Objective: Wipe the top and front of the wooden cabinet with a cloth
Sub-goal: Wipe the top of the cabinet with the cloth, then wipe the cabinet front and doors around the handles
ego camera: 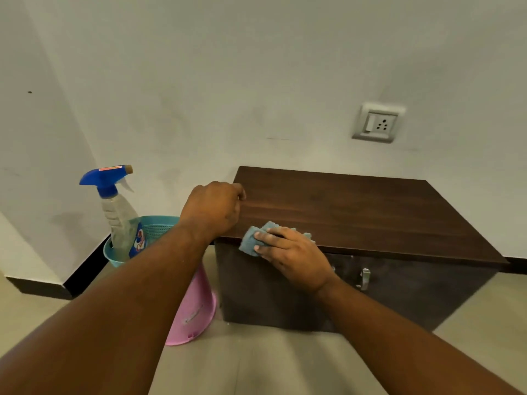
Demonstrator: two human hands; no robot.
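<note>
Pressing blue cloth [258, 238] under flat right hand [288, 253] along wooden cabinet [356, 212] top's near-left edge, left hand [214, 209] curling clothless at left edge, front seemingly remaining unwiped.

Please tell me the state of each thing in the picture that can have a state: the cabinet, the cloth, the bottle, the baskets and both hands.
cabinet: doors closed
cloth: folded, pressed on the cabinet's front top edge
right hand: flat on the cloth
left hand: resting on the cabinet's left edge, holding nothing
spray bottle: upright in the teal basket
pink basket: tipped over, against the cabinet
</note>
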